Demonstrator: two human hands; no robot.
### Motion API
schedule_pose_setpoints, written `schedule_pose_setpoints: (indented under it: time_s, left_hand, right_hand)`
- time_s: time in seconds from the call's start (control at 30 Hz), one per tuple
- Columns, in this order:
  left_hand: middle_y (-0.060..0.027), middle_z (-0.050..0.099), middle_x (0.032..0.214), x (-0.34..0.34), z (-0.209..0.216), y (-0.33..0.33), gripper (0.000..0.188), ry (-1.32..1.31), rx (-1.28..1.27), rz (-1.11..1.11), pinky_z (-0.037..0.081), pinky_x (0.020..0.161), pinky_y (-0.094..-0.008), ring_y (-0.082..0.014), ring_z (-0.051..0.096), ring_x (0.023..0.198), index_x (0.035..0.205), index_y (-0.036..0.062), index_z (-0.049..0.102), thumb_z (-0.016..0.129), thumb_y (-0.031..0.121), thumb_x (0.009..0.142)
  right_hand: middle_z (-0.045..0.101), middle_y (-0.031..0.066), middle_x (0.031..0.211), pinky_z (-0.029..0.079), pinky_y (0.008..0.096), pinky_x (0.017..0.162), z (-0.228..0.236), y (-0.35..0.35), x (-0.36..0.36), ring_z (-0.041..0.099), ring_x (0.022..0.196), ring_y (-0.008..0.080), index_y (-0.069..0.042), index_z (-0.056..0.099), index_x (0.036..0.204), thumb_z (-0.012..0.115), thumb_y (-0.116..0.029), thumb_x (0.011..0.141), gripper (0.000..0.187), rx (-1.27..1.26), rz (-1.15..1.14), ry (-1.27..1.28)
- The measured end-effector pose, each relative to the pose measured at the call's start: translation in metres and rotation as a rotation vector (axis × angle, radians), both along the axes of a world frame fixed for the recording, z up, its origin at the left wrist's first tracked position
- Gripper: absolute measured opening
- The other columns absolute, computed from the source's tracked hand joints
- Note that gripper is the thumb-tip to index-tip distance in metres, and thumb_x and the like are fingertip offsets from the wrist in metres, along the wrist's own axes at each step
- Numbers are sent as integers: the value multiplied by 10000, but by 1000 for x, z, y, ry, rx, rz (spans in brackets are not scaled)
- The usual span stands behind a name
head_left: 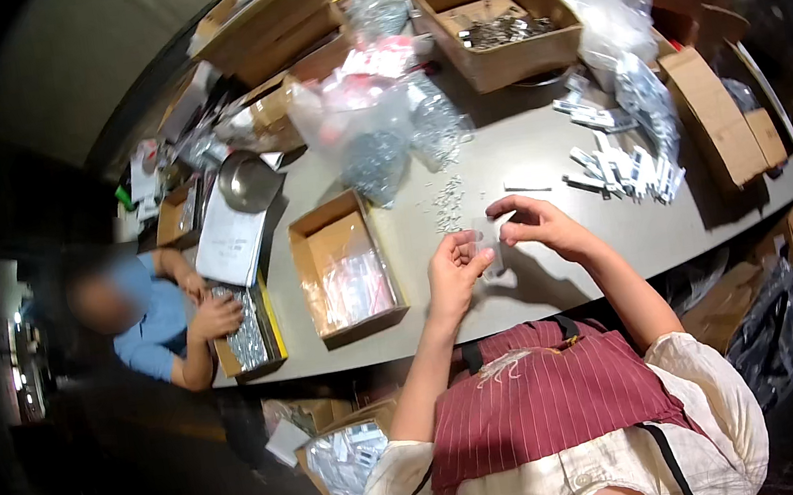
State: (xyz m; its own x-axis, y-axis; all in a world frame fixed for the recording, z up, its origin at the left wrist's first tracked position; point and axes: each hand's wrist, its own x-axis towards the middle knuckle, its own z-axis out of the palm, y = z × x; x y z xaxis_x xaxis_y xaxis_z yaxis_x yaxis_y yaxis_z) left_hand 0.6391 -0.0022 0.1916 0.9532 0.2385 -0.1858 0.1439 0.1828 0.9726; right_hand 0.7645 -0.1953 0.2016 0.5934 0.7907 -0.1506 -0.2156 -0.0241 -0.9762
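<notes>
Between my two hands, over the near side of the table, is a small clear plastic bag (491, 251). Thumb and fingers of my left hand (457, 267) pinch its left side. My right hand (542, 226) grips the upper right of the bag, where a whitish edge shows. What the bag contains, if anything, is too small to make out. Just beyond my left hand lies a scatter of small metal pieces (449, 202). A thin dark strip (527, 187) rests past my right fingertips. Farther right is a pile of white and grey parts (621, 168).
Left of my hands stands a cardboard box (314, 298) with clear bags inside. Behind are bags of small hardware (376, 165) and a box of metal parts (503, 68). A co-worker (140, 311) handles silvery pieces in a tray at the far left. Cartons (725, 119) line the right.
</notes>
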Motion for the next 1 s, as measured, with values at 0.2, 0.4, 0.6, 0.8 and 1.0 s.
schedule_pose_setpoints:
  time_s: [0.2, 0.4, 0.6, 0.8, 1.0]
  left_hand:
    - [-36, 720, 936, 14, 14, -30, 388, 178, -173, -171, 455, 601, -194, -48, 639, 763, 1189, 1, 625, 835, 82, 874]
    - [9, 691, 874, 20, 2, -34, 367, 232, -156, -459, 420, 548, -185, -38, 618, 692, 1208, 23, 635, 769, 257, 959]
    - [-11, 702, 911, 22, -1, -41, 372, 295, -192, -273, 510, 735, -252, -99, 656, 830, 1241, 21, 659, 617, 343, 1059]
    - [-47, 747, 991, 24, 25, -43, 271, 156, -205, -446, 524, 789, -266, -111, 668, 874, 1176, -3, 692, 639, 230, 1046]
    - [-2, 675, 774, 15, -11, -42, 130, 105, 46, -83, 448, 583, -212, -51, 591, 669, 946, 33, 712, 713, 155, 992]
  right_hand:
    - [660, 55, 1174, 514, 310, 940, -4, -29, -18, 623, 1052, 128, -31, 666, 1264, 767, -116, 914, 374, 98, -161, 111]
    - [663, 81, 1188, 485, 329, 980, -9, -55, -16, 635, 1055, 169, -24, 717, 1103, 785, -114, 867, 262, 199, -164, -60]
    - [690, 47, 972, 509, 261, 738, -1, -69, -25, 649, 812, 113, -16, 723, 1054, 744, -133, 926, 174, 262, -407, 65]
    - [586, -40, 611, 342, 224, 422, -9, -58, -38, 484, 464, 37, -71, 728, 1055, 716, -236, 982, 180, -10, -361, -20]
    - [647, 27, 703, 452, 269, 525, -21, -50, -40, 585, 578, 87, -41, 713, 1050, 733, -250, 966, 227, -66, -244, -41]
